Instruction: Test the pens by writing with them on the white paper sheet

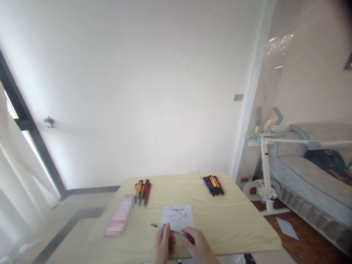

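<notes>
Near the front of the wooden table (220,234), my left hand (162,240) and my right hand (196,242) both hold one slim pen (176,232). It lies nearly level between them, and one end sticks out to the left past my left fingers. My right fingers and thumb pinch its other end. Just beyond the hands is a white sheet of paper (178,216) with dark and reddish marks, too small to read. Its near edge is partly hidden by the hands.
Several coloured pens (142,191) lie loosely at the table's left back. A tighter row of pens (212,185) lies at the right back. A blurred-out pinkish item (119,216) is at the left edge. Beyond the table's right side stand an exercise machine (265,165) and a sofa (308,172).
</notes>
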{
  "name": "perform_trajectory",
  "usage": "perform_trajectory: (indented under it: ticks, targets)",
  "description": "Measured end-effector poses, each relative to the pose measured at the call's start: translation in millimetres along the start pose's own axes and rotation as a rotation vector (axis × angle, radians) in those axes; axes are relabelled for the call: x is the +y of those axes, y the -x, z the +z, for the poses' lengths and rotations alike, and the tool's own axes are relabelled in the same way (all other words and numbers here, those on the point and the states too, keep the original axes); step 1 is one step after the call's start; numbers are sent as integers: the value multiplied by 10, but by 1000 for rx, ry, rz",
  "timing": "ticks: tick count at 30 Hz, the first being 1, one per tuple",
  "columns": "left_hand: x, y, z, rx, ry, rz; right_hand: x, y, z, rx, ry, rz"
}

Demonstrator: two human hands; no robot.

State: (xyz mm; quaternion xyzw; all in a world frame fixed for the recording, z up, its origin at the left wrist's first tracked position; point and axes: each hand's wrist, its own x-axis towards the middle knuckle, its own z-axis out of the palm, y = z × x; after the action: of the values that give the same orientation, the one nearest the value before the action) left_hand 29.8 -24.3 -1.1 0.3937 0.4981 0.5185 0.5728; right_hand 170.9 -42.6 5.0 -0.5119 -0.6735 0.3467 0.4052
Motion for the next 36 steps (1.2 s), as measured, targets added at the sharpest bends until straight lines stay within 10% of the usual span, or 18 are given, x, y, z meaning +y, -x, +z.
perform_trajectory:
  ticks: [36]
  targets:
    - [-110,-64,-38,-23,-10,21,14,0,-14,-63,30,13]
